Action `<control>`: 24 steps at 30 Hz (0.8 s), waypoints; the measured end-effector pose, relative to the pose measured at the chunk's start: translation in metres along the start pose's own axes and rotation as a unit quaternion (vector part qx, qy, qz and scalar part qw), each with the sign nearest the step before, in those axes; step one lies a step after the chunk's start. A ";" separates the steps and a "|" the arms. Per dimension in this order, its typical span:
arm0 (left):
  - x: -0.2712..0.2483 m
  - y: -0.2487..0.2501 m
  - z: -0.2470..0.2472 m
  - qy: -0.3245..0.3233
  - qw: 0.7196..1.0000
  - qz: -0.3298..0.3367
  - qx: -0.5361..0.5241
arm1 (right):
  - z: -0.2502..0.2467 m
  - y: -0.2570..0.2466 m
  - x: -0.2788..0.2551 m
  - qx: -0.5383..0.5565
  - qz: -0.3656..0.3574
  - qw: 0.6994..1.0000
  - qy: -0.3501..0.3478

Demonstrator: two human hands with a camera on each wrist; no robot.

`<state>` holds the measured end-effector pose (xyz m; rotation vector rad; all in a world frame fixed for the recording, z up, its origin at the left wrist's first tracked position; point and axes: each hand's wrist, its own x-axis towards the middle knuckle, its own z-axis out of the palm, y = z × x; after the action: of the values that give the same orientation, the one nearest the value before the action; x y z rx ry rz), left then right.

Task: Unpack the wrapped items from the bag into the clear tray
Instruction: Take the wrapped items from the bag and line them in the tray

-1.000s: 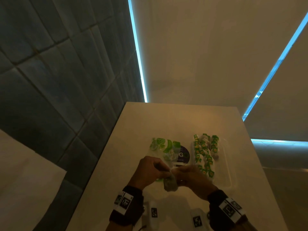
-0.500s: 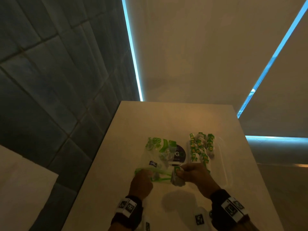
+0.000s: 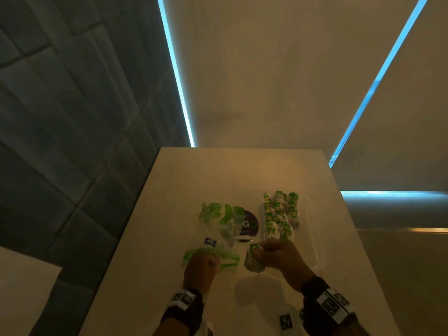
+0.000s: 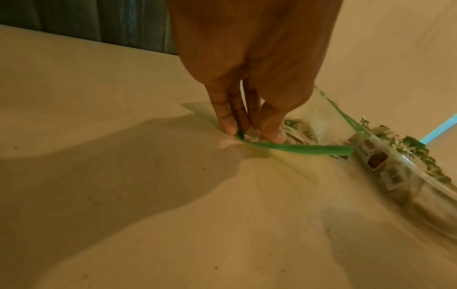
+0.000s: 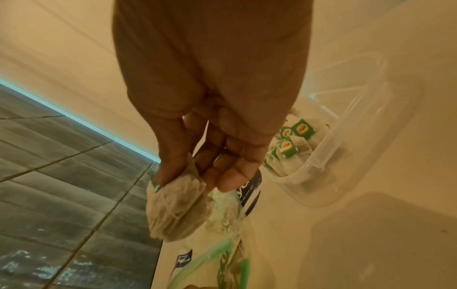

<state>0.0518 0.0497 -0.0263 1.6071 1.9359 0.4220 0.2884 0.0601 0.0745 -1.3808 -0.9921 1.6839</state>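
now lifting clear of the mouth of the green-zippered clear plastic bag [image 3: 219,235], pinned by its zipper edge under the pinching left hand [image 3: 202,269], and carrying a greyish bundle of tea bags [image 5: 176,208] in the closed right hand [image 3: 276,257] beside the clear plastic tray [image 3: 312,241] already partly filled, leaving only the short move over its rim.

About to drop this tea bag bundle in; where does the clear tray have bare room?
The clear plastic tray is bare along its right side and near end. Its far-left part is crowded with green-tagged tea bags. The right hand holds the bundle at its near-left corner.
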 end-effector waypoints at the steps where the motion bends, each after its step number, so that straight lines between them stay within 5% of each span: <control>1: -0.003 0.002 0.000 0.007 1.000 0.000 -0.007 | 0.001 0.001 0.000 0.007 0.004 1.000 0.004; 15: -0.002 0.010 0.013 -0.005 0.994 -0.098 0.045 | 0.007 -0.001 -0.008 0.009 0.013 1.000 -0.008; 24: -0.035 0.044 -0.022 0.004 0.971 -0.073 -0.227 | 0.019 0.012 -0.009 -0.008 0.101 0.992 -0.071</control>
<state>0.0768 0.0287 0.0246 1.1624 1.7832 0.7489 0.2699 0.0449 0.0696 -1.4268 -0.9723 1.9504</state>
